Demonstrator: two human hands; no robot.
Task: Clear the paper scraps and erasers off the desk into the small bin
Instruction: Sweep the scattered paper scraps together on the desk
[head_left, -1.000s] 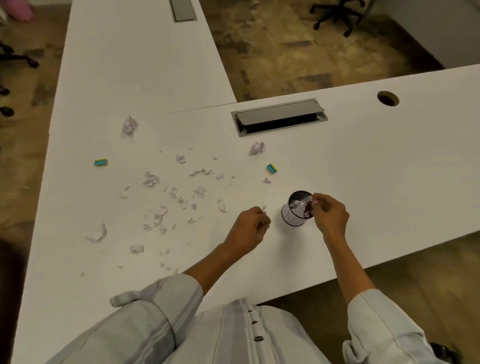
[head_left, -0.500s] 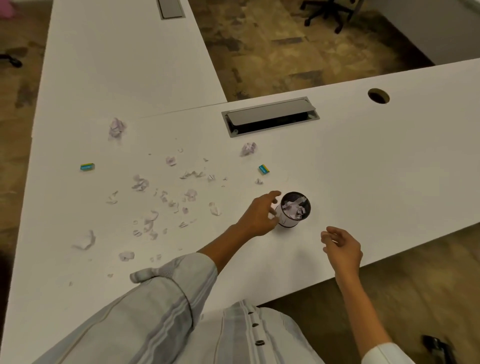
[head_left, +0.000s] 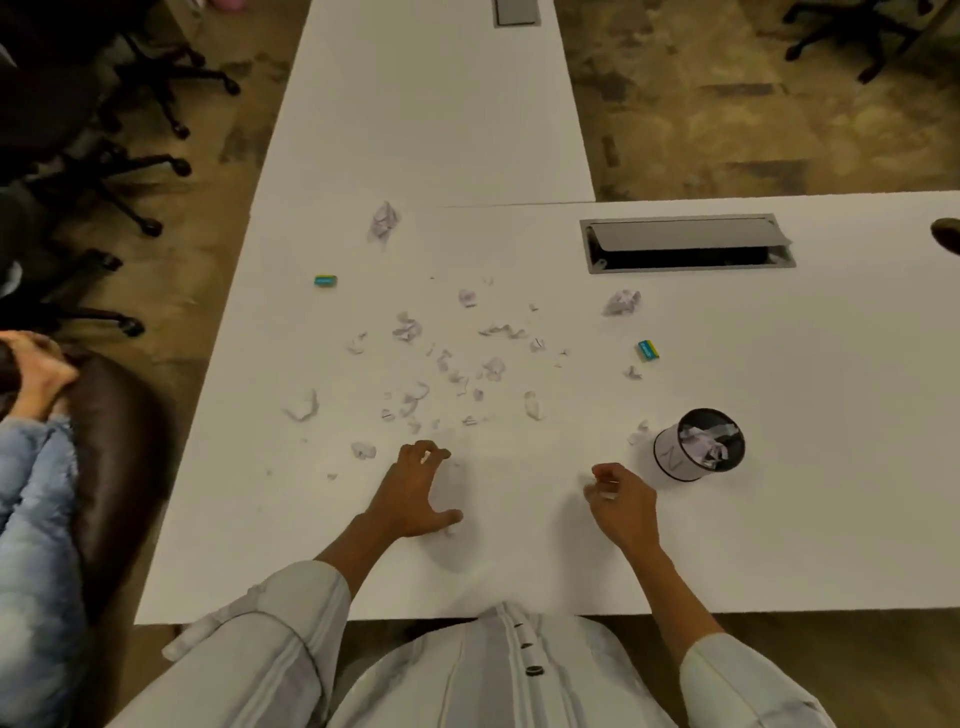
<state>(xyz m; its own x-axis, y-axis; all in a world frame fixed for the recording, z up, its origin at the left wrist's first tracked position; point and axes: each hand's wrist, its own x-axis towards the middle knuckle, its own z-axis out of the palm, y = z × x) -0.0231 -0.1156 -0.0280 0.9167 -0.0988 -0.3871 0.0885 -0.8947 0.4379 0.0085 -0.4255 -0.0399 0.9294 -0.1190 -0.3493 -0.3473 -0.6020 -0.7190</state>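
Head view has my left hand (head_left: 415, 493) splayed, empty, over white paper scraps (head_left: 363, 450) left of the small black-rimmed cylindrical bin (head_left: 698, 447) — right hand (head_left: 621, 501) half-curled, contents unclear — I'd rake them together first.

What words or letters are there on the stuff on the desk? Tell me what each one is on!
"N": a big thin letter on the side of the small bin.
Eraser near the bin: some print on its wrapper, too blurred to read.
Eraser on the far left: too small to read.
Paper scraps: dark marks, none readable.
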